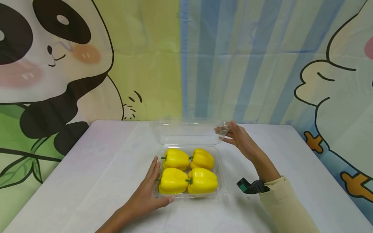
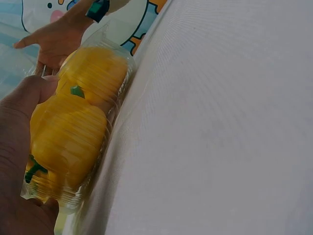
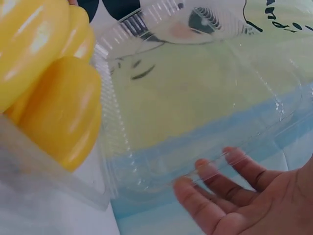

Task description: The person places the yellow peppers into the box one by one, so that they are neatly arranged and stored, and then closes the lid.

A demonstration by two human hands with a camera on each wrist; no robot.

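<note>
Several yellow bell peppers with green stems lie in the base of a clear plastic clamshell container. Its see-through lid stands raised along the far side. My left hand rests around the near left corner of the base, fingers stretched along the side and thumb at the front edge. At the lid's right end is my right hand. In the right wrist view, the extended fingertips of that hand meet the rim of the lid; its thumb is hidden there.
The container sits on a white-covered table. Behind it hangs a printed curtain with a panda and stripes. A black device is strapped to the right wrist, just above a cream sleeve.
</note>
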